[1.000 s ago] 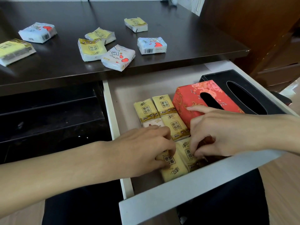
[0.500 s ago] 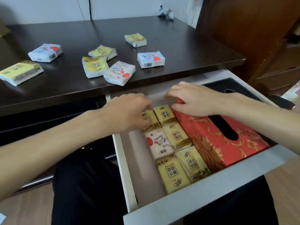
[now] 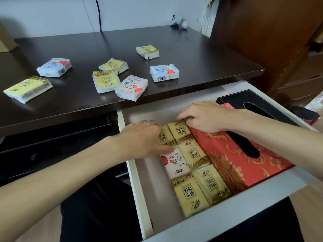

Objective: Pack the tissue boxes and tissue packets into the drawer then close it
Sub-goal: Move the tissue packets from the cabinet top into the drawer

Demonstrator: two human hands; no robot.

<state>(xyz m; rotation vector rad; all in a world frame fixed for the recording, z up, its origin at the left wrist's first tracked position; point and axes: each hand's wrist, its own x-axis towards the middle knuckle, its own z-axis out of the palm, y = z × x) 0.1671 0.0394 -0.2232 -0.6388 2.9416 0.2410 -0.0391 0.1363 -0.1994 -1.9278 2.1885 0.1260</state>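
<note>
The white drawer (image 3: 139, 198) stands pulled out below the dark desk. Inside lie a black tissue box (image 3: 258, 103) at the right, a red and gold tissue box (image 3: 232, 163) beside it, and two rows of tissue packets (image 3: 192, 154), mostly yellow, one pink and white. My left hand (image 3: 141, 138) rests its fingers on the far-left yellow packet (image 3: 165, 137). My right hand (image 3: 204, 116) lies over the far end of the red box, fingertips at the top edge of the far yellow packet (image 3: 180, 131). Several more packets (image 3: 131, 87) lie on the desk.
The dark desk top (image 3: 201, 55) carries loose packets from the left edge (image 3: 28, 88) to the middle (image 3: 164, 72). A wooden cabinet (image 3: 271, 41) stands at the right. A bare strip of drawer floor (image 3: 157, 189) runs left of the packets. A cable hangs on the back wall.
Both hands have left the near packets and moved to the far end of the drawer. The view has tilted up and shows more desk.
</note>
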